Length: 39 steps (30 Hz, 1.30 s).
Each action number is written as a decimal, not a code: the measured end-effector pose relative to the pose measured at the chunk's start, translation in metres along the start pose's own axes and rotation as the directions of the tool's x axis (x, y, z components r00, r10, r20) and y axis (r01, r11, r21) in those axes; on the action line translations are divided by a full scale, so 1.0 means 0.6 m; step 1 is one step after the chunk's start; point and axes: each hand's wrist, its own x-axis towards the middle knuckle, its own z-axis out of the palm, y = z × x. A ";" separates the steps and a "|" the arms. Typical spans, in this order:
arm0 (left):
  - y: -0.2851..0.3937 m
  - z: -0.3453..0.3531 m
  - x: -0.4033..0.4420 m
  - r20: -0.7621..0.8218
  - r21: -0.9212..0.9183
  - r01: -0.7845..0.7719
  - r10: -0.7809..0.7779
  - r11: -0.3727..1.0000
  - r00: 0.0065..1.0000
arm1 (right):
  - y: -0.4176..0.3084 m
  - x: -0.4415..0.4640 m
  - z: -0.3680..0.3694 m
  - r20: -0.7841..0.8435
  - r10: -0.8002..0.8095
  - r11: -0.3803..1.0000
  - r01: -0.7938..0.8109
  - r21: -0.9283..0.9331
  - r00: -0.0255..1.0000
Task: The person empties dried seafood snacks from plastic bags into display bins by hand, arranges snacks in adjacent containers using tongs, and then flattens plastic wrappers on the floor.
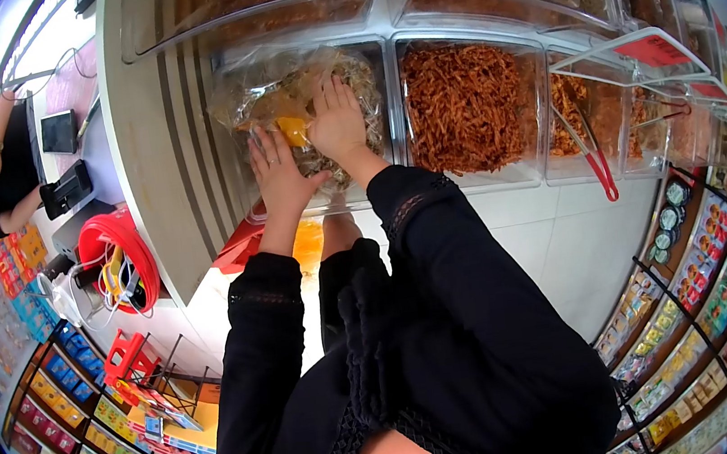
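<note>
My left hand [283, 180] lies with fingers stretched over the near left part of a clear plastic bin [387, 97]. Just right of it, my right hand [336, 121] rests flat, fingers pointing away from me. Both touch a crumpled clear plastic bag or sheet [242, 88] in the bin. Between the hands shows a small yellow-orange piece [293, 130], its kind unclear. Pale brownish contents can be made out through the plastic, too wrinkled to name. Neither hand grips anything that I can see.
Right of it, a bin holds reddish-brown shredded dried food [467, 105]. Red-handled tongs [596, 158] lean at a further bin, under a price sign holder [633, 53]. At left are a counter [149, 144], a coiled red hose [150, 262] and another person [2, 162]. Packaged-goods shelves [708, 294] stand at right.
</note>
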 end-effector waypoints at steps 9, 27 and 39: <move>0.004 0.011 0.013 0.048 0.016 0.040 -0.041 0.999 0.998 | 0.002 0.007 0.019 -0.036 0.009 0.999 -0.007 0.051 0.999; -0.025 0.012 -0.032 -0.140 -0.370 -0.034 -0.019 0.928 0.990 | 0.022 -0.012 -0.049 -0.090 0.031 0.962 -0.006 0.271 0.995; 0.009 0.020 -0.024 0.006 -0.201 -0.027 0.029 0.979 1.000 | 0.043 0.008 0.016 -0.068 0.028 1.000 -0.028 0.011 0.997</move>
